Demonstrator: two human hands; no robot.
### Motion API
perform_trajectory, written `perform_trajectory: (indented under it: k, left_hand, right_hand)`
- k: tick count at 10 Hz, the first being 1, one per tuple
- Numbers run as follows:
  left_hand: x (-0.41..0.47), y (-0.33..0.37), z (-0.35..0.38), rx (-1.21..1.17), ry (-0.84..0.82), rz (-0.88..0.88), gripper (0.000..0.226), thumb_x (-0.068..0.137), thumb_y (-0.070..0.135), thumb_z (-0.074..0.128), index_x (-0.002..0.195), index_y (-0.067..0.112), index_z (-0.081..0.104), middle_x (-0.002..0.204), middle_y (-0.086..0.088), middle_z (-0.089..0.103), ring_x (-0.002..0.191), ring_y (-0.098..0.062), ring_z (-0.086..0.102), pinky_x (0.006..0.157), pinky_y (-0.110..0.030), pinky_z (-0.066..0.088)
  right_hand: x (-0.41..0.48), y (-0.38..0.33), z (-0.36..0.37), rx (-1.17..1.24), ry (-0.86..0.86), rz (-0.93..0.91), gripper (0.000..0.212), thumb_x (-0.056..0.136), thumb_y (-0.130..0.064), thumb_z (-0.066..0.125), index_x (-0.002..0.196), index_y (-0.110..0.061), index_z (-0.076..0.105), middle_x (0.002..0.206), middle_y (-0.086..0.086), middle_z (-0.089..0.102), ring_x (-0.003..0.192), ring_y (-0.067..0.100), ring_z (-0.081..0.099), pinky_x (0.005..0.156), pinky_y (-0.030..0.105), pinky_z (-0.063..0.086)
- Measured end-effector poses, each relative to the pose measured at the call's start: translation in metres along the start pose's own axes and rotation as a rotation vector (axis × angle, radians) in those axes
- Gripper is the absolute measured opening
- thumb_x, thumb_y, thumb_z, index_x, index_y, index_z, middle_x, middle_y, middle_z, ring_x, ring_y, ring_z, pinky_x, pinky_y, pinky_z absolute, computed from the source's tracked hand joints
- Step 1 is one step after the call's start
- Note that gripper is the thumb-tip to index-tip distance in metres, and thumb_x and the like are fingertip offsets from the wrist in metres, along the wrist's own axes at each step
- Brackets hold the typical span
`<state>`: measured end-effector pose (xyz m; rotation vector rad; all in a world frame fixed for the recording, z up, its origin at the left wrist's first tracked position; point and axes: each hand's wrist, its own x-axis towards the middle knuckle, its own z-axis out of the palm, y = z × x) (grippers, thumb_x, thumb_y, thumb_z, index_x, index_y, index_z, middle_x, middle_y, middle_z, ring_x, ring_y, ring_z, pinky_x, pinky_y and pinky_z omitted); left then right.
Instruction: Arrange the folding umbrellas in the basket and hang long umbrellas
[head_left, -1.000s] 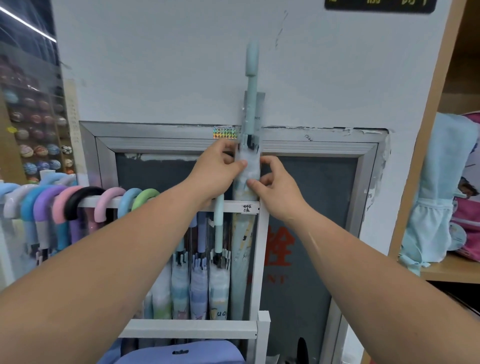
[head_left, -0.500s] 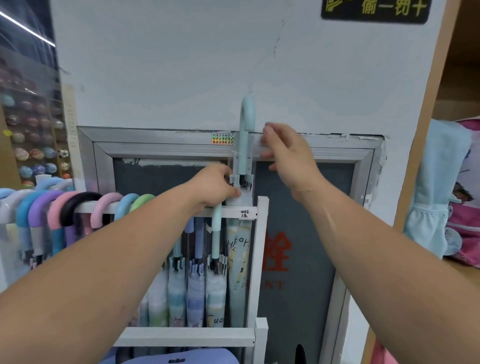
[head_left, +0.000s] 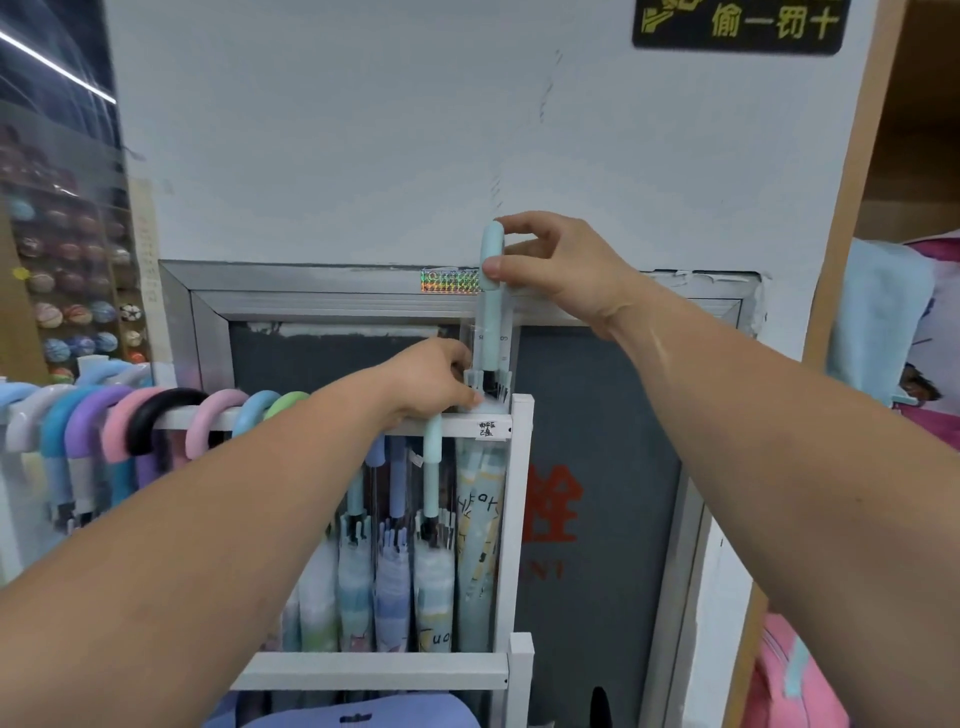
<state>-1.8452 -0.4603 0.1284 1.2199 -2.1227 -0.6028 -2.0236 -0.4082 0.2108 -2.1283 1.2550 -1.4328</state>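
In the head view, a long mint umbrella (head_left: 485, 499) is held upright at the white rack's (head_left: 521, 519) right end. Its handle top is pinched by the right hand (head_left: 558, 270). Its neck is gripped by the left hand (head_left: 434, 382), at seven o'clock from the right.

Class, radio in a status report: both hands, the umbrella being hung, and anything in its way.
Right hand pinching the long light-blue umbrella's curved handle. Left hand gripping it just above the white rack rail. Handle not yet hooked. Hung umbrellas crowd the left; nothing blocks.
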Motion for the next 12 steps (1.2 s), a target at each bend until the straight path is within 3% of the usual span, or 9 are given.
perform_trajectory:
  k: [1, 3, 4, 6, 7, 9, 10, 11, 12]
  left_hand:
    - [-0.003, 0.000, -0.009, -0.154, -0.004, -0.009, 0.035, 0.091, 0.016, 0.073, 0.123, 0.013, 0.061, 0.100, -0.009, 0.076, 0.092, -0.024, 0.074, 0.074, -0.027, 0.055]
    - [-0.012, -0.003, -0.014, -0.371, 0.138, 0.107, 0.035, 0.105, 0.042, 0.047, 0.137, 0.033, 0.055, 0.116, -0.002, 0.073, 0.097, -0.021, 0.074, 0.092, -0.042, 0.056]
    - [-0.018, 0.000, -0.009, -0.436, 0.131, 0.175, 0.033, 0.104, 0.044, 0.048, 0.137, 0.043, 0.053, 0.118, 0.003, 0.073, 0.096, -0.016, 0.074, 0.090, -0.038, 0.056]
    - [-0.025, -0.008, 0.000, -0.318, 0.069, 0.178, 0.033, 0.099, 0.038, 0.061, 0.131, 0.028, 0.063, 0.119, 0.008, 0.073, 0.109, -0.008, 0.069, 0.107, -0.039, 0.048]
    - [-0.026, -0.010, 0.003, -0.123, 0.047, 0.190, 0.033, 0.098, 0.039, 0.063, 0.128, 0.026, 0.066, 0.120, 0.011, 0.072, 0.115, -0.003, 0.065, 0.109, -0.035, 0.046]
    - [-0.029, -0.012, 0.014, 0.173, 0.060, 0.193, 0.029, 0.095, 0.042, 0.066, 0.121, 0.030, 0.070, 0.112, 0.012, 0.073, 0.105, -0.005, 0.066, 0.097, -0.034, 0.053]
    - [-0.032, -0.010, 0.017, 0.214, 0.098, 0.201, 0.025, 0.095, 0.043, 0.065, 0.114, 0.029, 0.073, 0.108, 0.012, 0.073, 0.102, -0.006, 0.066, 0.092, -0.030, 0.052]
    - [-0.034, -0.010, 0.018, 0.232, 0.097, 0.191, 0.027, 0.097, 0.044, 0.061, 0.116, 0.029, 0.071, 0.112, 0.009, 0.072, 0.105, -0.010, 0.064, 0.093, -0.034, 0.052]
    - [-0.040, -0.009, 0.022, 0.296, 0.144, 0.192, 0.036, 0.099, 0.048, 0.055, 0.129, 0.030, 0.064, 0.129, 0.006, 0.066, 0.114, -0.016, 0.060, 0.099, -0.040, 0.049]
  right_hand:
    - [-0.004, 0.007, 0.000, 0.037, 0.026, -0.012, 0.057, 0.067, -0.036, 0.088, 0.118, -0.022, 0.066, 0.097, 0.002, 0.079, 0.100, 0.016, 0.073, 0.102, 0.041, 0.053]
    - [-0.026, 0.032, 0.016, 0.070, -0.037, 0.021, 0.049, 0.075, -0.013, 0.087, 0.119, -0.014, 0.066, 0.102, 0.007, 0.077, 0.101, 0.019, 0.072, 0.096, 0.032, 0.053]
    - [-0.037, 0.048, 0.031, 0.097, -0.058, 0.018, 0.049, 0.075, -0.011, 0.087, 0.120, -0.015, 0.067, 0.102, 0.007, 0.077, 0.099, 0.022, 0.073, 0.091, 0.033, 0.056]
    - [-0.055, 0.081, 0.048, 0.087, -0.059, 0.035, 0.054, 0.072, -0.015, 0.089, 0.121, -0.017, 0.067, 0.107, -0.002, 0.077, 0.098, 0.009, 0.070, 0.093, 0.027, 0.053]
    - [-0.064, 0.097, 0.054, 0.078, -0.070, 0.049, 0.061, 0.068, -0.023, 0.090, 0.123, -0.016, 0.066, 0.114, -0.003, 0.074, 0.110, 0.011, 0.068, 0.102, 0.035, 0.052]
    - [-0.069, 0.100, 0.051, -0.055, -0.126, 0.061, 0.049, 0.068, -0.022, 0.091, 0.113, -0.020, 0.073, 0.108, -0.007, 0.074, 0.103, 0.009, 0.068, 0.097, 0.036, 0.054]
    - [-0.068, 0.093, 0.048, -0.134, -0.155, 0.091, 0.050, 0.061, -0.040, 0.089, 0.108, -0.030, 0.074, 0.107, -0.012, 0.073, 0.104, 0.006, 0.066, 0.098, 0.038, 0.053]
    - [-0.069, 0.091, 0.048, -0.180, -0.189, 0.105, 0.054, 0.065, -0.042, 0.087, 0.115, -0.032, 0.071, 0.115, -0.015, 0.070, 0.109, 0.004, 0.063, 0.101, 0.036, 0.050]
    - [-0.078, 0.090, 0.045, -0.175, -0.153, 0.129, 0.075, 0.071, -0.052, 0.083, 0.138, -0.031, 0.057, 0.135, -0.013, 0.060, 0.126, 0.005, 0.054, 0.108, 0.032, 0.044]
